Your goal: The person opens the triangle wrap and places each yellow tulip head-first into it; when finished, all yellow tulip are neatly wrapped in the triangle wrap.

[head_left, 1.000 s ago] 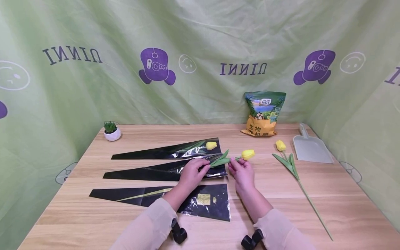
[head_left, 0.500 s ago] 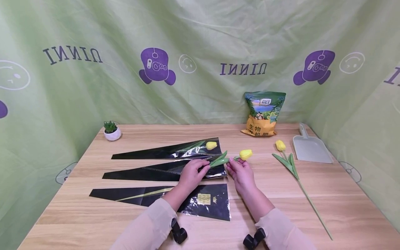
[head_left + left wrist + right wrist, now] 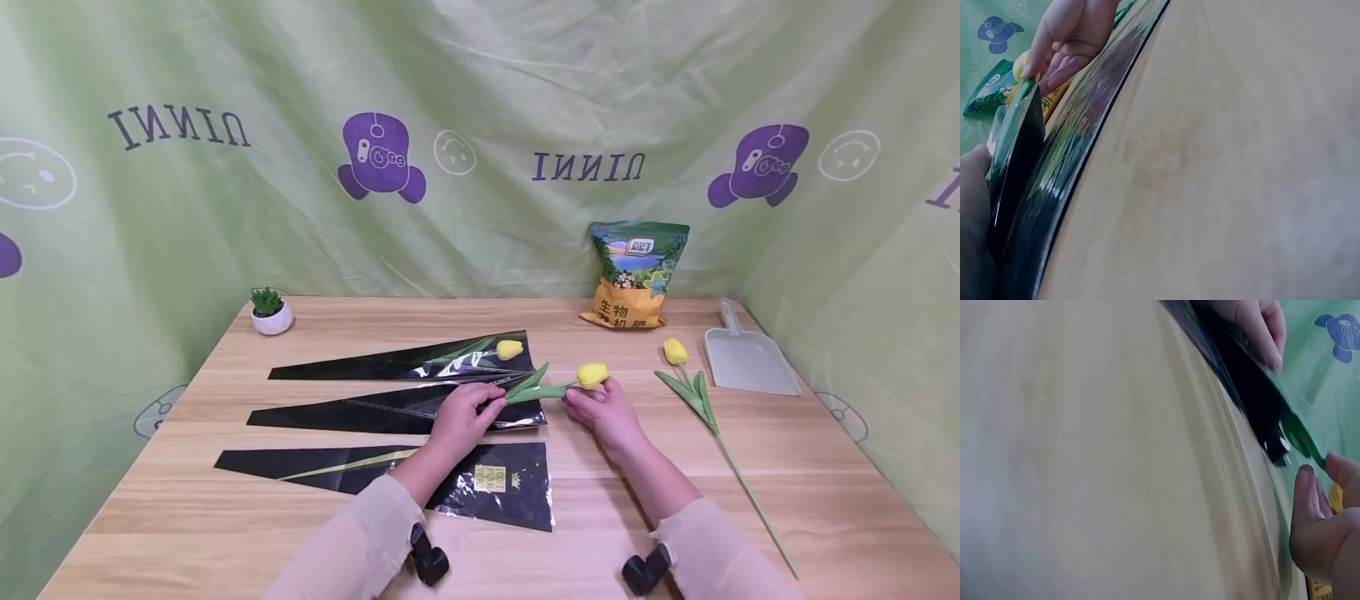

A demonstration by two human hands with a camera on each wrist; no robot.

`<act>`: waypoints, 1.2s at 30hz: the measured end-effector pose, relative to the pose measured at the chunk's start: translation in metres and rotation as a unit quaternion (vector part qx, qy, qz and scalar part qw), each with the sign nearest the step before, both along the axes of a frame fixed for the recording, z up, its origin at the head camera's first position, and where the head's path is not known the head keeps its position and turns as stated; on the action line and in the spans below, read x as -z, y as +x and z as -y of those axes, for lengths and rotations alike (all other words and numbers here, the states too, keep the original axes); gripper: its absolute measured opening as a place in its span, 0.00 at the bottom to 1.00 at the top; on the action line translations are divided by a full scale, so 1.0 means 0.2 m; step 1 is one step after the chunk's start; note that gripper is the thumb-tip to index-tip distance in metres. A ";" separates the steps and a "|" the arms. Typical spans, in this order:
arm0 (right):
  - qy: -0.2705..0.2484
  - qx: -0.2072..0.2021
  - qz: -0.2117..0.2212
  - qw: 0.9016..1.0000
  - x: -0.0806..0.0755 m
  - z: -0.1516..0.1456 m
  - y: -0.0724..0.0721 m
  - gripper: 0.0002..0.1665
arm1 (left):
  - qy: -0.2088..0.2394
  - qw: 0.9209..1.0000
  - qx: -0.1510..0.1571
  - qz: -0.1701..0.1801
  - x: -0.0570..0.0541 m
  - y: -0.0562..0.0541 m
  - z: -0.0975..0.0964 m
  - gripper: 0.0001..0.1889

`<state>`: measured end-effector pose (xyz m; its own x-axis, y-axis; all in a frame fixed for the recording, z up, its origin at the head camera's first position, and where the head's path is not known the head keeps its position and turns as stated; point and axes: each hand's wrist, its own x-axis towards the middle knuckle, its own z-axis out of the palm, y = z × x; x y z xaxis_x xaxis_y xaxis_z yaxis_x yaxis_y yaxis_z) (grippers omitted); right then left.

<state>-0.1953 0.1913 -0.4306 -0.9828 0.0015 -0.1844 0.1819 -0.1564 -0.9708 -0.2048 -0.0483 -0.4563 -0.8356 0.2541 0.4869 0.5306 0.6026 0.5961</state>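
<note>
In the head view, a yellow tulip [image 3: 592,375] with green leaves [image 3: 534,390] lies partly in the mouth of the middle black flower sleeve [image 3: 337,414]; its lower stem is hidden inside. My left hand [image 3: 463,415] grips the sleeve near its mouth, beside the leaves. With thumb and fingers, my right hand [image 3: 606,417] pinches the tulip just below its bloom, at a leaf tip [image 3: 1317,456] in the right wrist view. Behind lies another sleeve [image 3: 360,364] with a tulip [image 3: 509,350] inside. A flat sleeve [image 3: 517,492] with gold print lies in front.
One loose yellow tulip [image 3: 705,408] lies on the wooden table [image 3: 300,542] at the right. A grey dustpan [image 3: 750,362] and a printed fertilizer bag [image 3: 636,275] stand farther back. At the back left is a small potted succulent [image 3: 271,314].
The tulip has slid slightly left into the middle sleeve. My right hand has since shifted right along it, toward the bloom, while my left hand has stayed in place.
</note>
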 end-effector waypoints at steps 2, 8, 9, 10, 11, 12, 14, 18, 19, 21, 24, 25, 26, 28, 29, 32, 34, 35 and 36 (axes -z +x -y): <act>0.015 -0.007 -0.001 1.000 0.00 -0.04 -0.01 0.34 | -0.004 1.000 0.001 0.003 0.00 0.00 0.00 0.10; 0.137 -0.063 -0.010 0.989 -0.03 -0.17 -0.04 0.44 | -0.016 1.000 0.007 0.005 0.00 0.00 0.00 0.10; 0.163 -0.075 -0.014 0.984 -0.03 -0.19 -0.05 0.44 | -0.016 1.000 0.008 0.005 0.00 0.00 0.00 0.10; 0.189 -0.087 -0.020 0.978 -0.04 -0.21 -0.05 0.43 | -0.017 1.000 0.008 0.004 0.00 0.00 0.00 0.10; 0.207 -0.099 -0.025 0.973 -0.05 -0.23 -0.06 0.42 | -0.018 1.000 0.008 0.004 0.00 0.00 0.00 0.10; 0.226 -0.110 -0.030 0.967 -0.06 -0.24 -0.06 0.41 | -0.019 1.000 0.008 0.002 0.00 0.01 0.00 0.10; 0.256 -0.128 -0.037 0.957 -0.07 -0.27 -0.08 0.39 | -0.016 1.000 0.008 0.001 0.00 0.01 0.00 0.09; 0.304 -0.156 -0.052 0.938 -0.10 -0.31 -0.10 0.37 | -0.018 1.000 0.007 -0.002 0.00 0.01 0.00 0.09; 0.312 -0.160 -0.056 0.935 -0.11 -0.32 -0.11 0.36 | -0.017 1.000 0.007 0.001 0.00 0.00 0.00 0.09; 0.325 -0.166 -0.065 0.929 -0.11 -0.33 -0.12 0.34 | -0.018 1.000 0.007 0.008 0.00 0.01 0.00 0.09; 0.338 -0.167 -0.073 0.923 -0.11 -0.35 -0.13 0.32 | -0.020 1.000 0.009 0.017 0.00 0.01 0.00 0.10; 0.340 -0.168 -0.076 0.922 -0.10 -0.35 -0.13 0.32 | -0.019 1.000 0.011 0.020 0.00 0.01 0.00 0.10; 0.343 -0.169 -0.077 0.921 -0.10 -0.35 -0.14 0.32 | -0.018 1.000 0.012 0.022 0.00 0.01 0.00 0.10; 0.352 -0.172 -0.077 0.917 -0.09 -0.34 -0.14 0.31 | -0.018 1.000 0.014 0.021 -0.01 0.01 0.00 0.10; 0.353 -0.173 -0.076 0.916 -0.09 -0.34 -0.14 0.31 | -0.017 1.000 0.015 0.019 -0.01 0.01 0.00 0.09; 0.346 -0.179 -0.072 0.918 -0.09 -0.31 -0.15 0.31 | -0.014 1.000 0.018 0.016 -0.01 0.00 0.00 0.09; 0.332 -0.183 -0.073 0.923 -0.09 -0.29 -0.14 0.31 | -0.017 1.000 0.018 0.012 -0.01 0.00 0.00 0.09; 0.325 -0.183 -0.074 0.925 -0.09 -0.27 -0.14 0.31 | -0.019 1.000 0.017 0.011 -0.01 0.00 0.00 0.09; 0.318 -0.183 -0.076 0.927 -0.09 -0.26 -0.14 0.31 | -0.020 1.000 0.017 0.010 -0.01 0.00 0.00 0.09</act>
<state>-0.2228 0.2440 -0.4132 -0.9534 -0.2767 -0.1204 -0.0367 0.5025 -0.8638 -0.2050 -0.0478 -0.4541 -0.8360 0.3017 0.4584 0.5390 0.6082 0.5828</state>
